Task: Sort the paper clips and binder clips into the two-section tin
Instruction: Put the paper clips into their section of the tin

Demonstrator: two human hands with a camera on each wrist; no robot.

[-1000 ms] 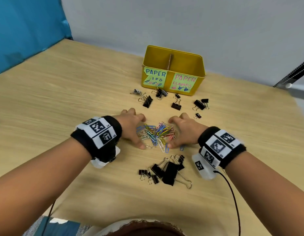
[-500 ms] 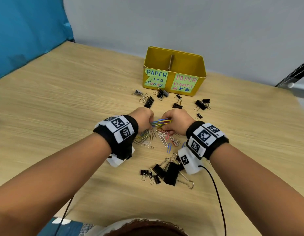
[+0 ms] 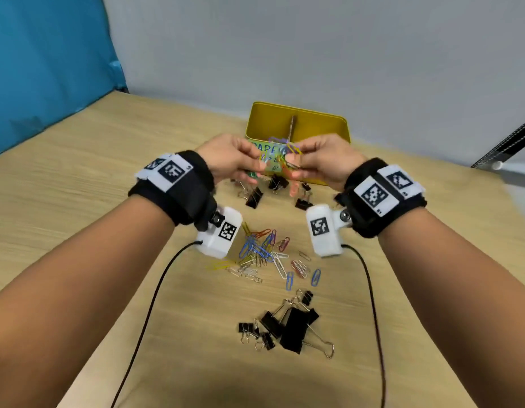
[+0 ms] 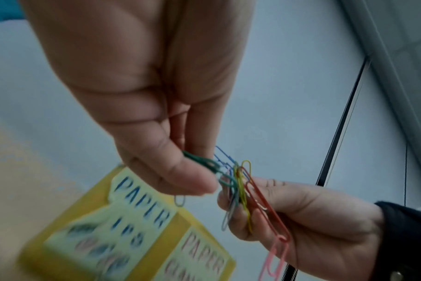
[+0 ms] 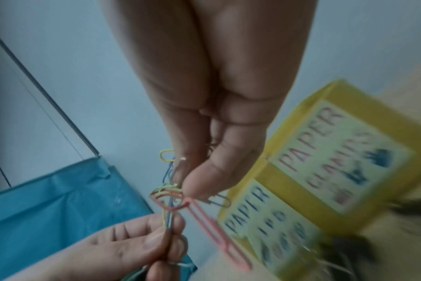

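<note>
Both hands are raised in front of the yellow two-section tin [image 3: 320, 125], pinching one tangled bunch of coloured paper clips [image 3: 286, 159] between them. My left hand [image 3: 234, 160] pinches the bunch from the left; in the left wrist view its thumb and fingers hold a green clip [image 4: 212, 167]. My right hand [image 3: 323, 163] pinches the other side, and a pink clip [image 5: 216, 232] dangles below it. More coloured paper clips [image 3: 264, 254] lie loose on the table under my wrists. Black binder clips [image 3: 287, 325] sit in a near pile; others [image 3: 255, 197] lie before the tin.
The tin carries two paper labels [image 4: 137, 214], the left reading PAPER and the right [image 5: 324, 144] PAPER CLAMPS. A blue panel [image 3: 49, 69] stands at the far left and a grey wall behind the tin. Black cables [image 3: 155, 293] trail from both wrist cameras.
Both hands closed on part of the paper clip pile, then lifted the bunch off the table and forward, up to the tin's front. Some clips stayed on the table.
</note>
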